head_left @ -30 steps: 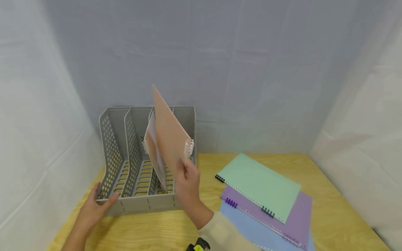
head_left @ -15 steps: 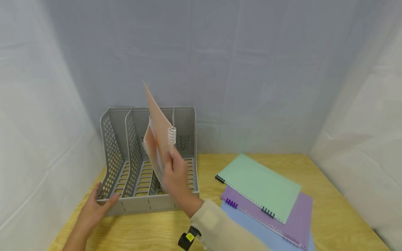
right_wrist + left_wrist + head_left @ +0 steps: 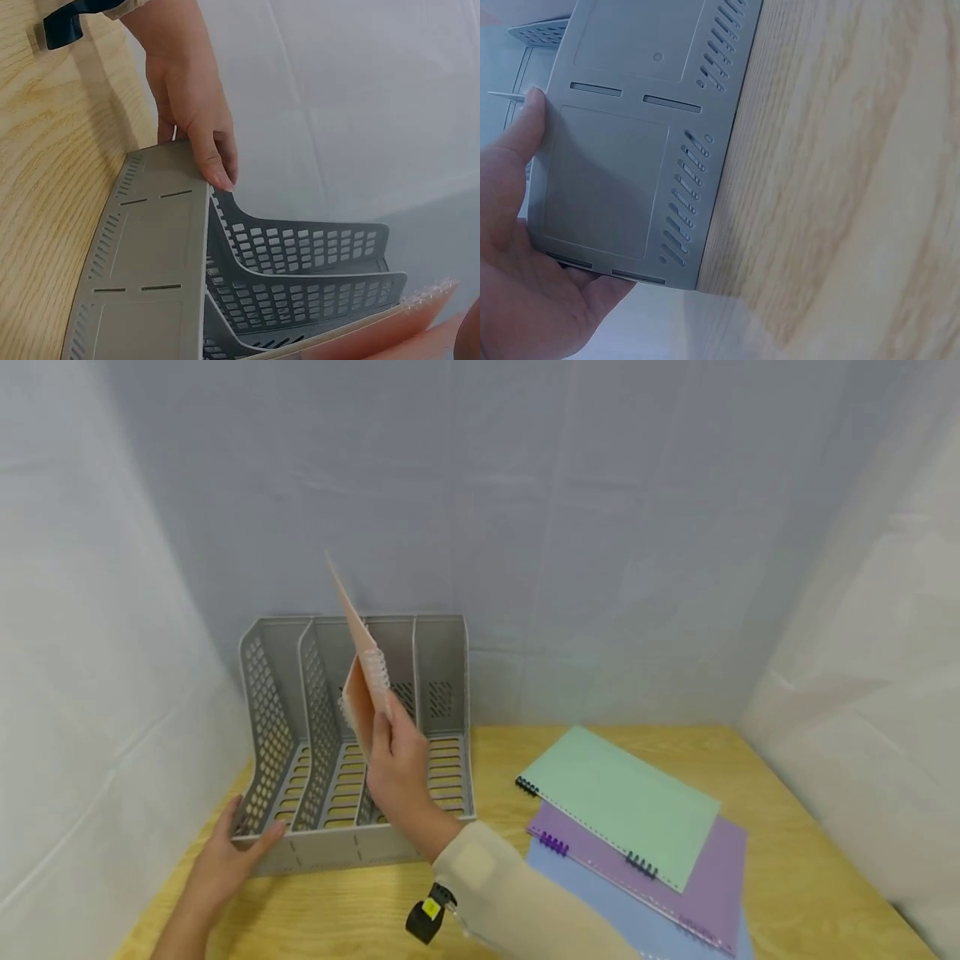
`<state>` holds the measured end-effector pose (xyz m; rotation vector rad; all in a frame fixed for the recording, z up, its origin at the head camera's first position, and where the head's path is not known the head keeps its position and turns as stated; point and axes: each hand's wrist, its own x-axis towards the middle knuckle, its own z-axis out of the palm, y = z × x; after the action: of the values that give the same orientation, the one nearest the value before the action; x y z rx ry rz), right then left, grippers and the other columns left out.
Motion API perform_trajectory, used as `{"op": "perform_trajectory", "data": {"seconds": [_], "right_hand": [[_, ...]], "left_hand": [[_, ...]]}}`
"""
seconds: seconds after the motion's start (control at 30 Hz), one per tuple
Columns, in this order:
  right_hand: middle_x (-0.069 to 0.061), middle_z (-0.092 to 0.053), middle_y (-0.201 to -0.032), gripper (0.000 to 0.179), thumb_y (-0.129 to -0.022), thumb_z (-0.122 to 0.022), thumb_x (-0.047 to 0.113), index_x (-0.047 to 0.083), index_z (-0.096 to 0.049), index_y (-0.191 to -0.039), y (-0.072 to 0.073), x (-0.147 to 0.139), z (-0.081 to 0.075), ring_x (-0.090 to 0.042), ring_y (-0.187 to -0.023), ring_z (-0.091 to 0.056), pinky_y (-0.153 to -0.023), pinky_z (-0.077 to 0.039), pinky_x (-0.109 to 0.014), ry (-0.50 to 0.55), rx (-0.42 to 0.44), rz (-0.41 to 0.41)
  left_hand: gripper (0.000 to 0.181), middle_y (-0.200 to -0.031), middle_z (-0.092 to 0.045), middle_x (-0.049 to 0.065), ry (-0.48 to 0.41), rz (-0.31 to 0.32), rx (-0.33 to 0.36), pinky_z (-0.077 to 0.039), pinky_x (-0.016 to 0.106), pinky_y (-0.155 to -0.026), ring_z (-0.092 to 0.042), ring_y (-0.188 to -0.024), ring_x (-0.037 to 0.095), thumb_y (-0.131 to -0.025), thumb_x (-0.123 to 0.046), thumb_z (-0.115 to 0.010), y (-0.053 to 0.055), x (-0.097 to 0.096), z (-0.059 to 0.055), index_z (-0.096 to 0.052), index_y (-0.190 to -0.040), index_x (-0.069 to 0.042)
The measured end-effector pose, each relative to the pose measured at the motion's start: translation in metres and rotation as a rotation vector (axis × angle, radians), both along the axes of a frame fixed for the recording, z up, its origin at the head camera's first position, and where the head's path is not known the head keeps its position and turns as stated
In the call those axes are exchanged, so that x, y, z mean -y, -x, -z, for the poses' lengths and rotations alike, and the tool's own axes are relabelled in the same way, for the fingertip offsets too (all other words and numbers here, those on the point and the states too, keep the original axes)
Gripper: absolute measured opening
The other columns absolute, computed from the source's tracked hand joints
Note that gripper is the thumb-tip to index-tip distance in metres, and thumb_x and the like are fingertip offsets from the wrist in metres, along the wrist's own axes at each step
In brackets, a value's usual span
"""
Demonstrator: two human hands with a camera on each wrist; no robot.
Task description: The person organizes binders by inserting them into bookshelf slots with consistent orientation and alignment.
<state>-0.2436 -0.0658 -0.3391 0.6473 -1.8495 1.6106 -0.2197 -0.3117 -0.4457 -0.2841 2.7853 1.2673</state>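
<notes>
peach spiral-bound notebook (image 3: 362,639) has shifted left, tilted over grey plastic four-slot rack (image 3: 330,852); right hand's (image 3: 399,764) fingers pinch spiral edge, probably keeping it on end; left hand's (image 3: 217,868) fingers grip rack's front corner, probably steadying it.

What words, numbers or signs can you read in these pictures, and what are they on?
There are none I can read.
Gray rack: slots and holes, but no readable letters.
Pink notebook: no words I can make out.
Green notebook, purple notebook and blue notebook: no writing on the parts showing.
Yellow patch on the black wrist gadget: too small to tell if anything is printed there.
</notes>
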Motion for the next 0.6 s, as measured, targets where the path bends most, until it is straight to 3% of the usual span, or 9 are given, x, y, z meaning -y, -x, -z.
{"op": "perform_trajectory", "data": {"seconds": [0.13,0.27,0.37,0.47,0.57,0.6], "right_hand": [[-0.018,-0.055,-0.136,0.039,-0.107,-0.037,0.014,0.002,-0.045,-0.143,0.001,0.003,-0.001,-0.025,-0.12,-0.058,-0.093,-0.054,-0.034,-0.007,0.019,0.0],[-0.018,-0.054,-0.137,0.04,-0.106,-0.037,0.012,0.003,-0.042,-0.145,0.003,0.006,-0.002,-0.027,-0.097,-0.065,-0.082,-0.055,-0.028,-0.032,0.059,-0.016],[-0.017,-0.053,-0.139,0.041,-0.107,-0.036,0.011,0.004,-0.04,-0.147,0.006,0.007,-0.003,-0.028,-0.094,-0.064,-0.082,-0.055,-0.028,-0.048,0.092,-0.031],[-0.015,-0.05,-0.143,0.041,-0.107,-0.036,0.011,0.003,-0.039,-0.147,0.009,0.009,-0.002,-0.026,-0.116,-0.059,-0.095,-0.052,-0.032,-0.054,0.116,-0.03],[-0.014,-0.047,-0.146,0.041,-0.106,-0.036,0.01,0.002,-0.039,-0.147,0.013,0.011,0.0,-0.025,-0.124,-0.054,-0.102,-0.048,-0.036,-0.056,0.14,-0.021],[-0.014,-0.046,-0.146,0.041,-0.106,-0.036,0.011,0.002,-0.039,-0.147,0.014,0.011,0.001,-0.025,-0.118,-0.058,-0.102,-0.047,-0.036,-0.057,0.151,-0.014]], "left_hand": [[0.105,-0.15,-0.001,0.041,0.004,0.002,0.005,-0.016,0.073,-0.106,-0.009,-0.134,0.064,-0.094,-0.06,-0.05,0.0,-0.001,0.001,0.019,-0.151,-0.005],[0.105,-0.151,0.001,0.039,0.006,0.002,0.017,-0.015,0.072,-0.107,-0.008,-0.135,0.063,-0.094,-0.06,-0.05,0.001,-0.001,0.001,0.019,-0.151,-0.004],[0.105,-0.152,0.002,0.038,0.004,0.004,0.022,-0.014,0.072,-0.107,-0.007,-0.135,0.062,-0.094,-0.06,-0.049,0.001,0.0,0.0,0.019,-0.151,-0.004],[0.105,-0.152,0.002,0.038,-0.007,0.003,0.016,-0.014,0.073,-0.107,-0.007,-0.135,0.062,-0.095,-0.059,-0.05,0.001,0.001,0.0,0.019,-0.151,-0.004],[0.104,-0.153,0.002,0.038,-0.023,0.001,0.0,-0.014,0.072,-0.107,-0.007,-0.136,0.062,-0.095,-0.057,-0.052,0.001,0.0,0.001,0.018,-0.151,-0.004],[0.104,-0.152,0.001,0.039,-0.024,0.002,-0.005,-0.014,0.072,-0.107,-0.008,-0.135,0.062,-0.094,-0.057,-0.053,0.001,0.0,0.002,0.017,-0.152,-0.004]]}}
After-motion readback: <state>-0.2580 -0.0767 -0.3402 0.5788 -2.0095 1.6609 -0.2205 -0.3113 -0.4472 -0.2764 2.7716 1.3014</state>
